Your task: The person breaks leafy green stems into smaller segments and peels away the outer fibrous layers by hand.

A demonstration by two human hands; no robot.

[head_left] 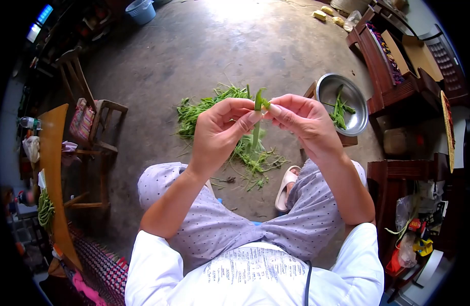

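Between my two raised hands is a green leafy stalk [256,133], held roughly upright in front of my chest. My left hand [226,125] pinches it between thumb and fingers. Close beside it, my right hand [305,120] pinches a small curled green tip [265,103] at the stalk's side; whether that tip is still joined to the stalk I cannot tell. Below and behind the hands, a loose pile of green vegetable stems and leaves [194,115] spreads over the floor. At the right, a metal basin [358,115] holds several green stems [340,113].
The basin rests on a wooden stool [348,139]. A wooden chair [87,109] stands at left, near a wooden board edge [54,153]. Dark wooden furniture [398,171] lines the right. A blue bucket [141,12] is at the far left, yellowish lumps [319,15] at the far right.
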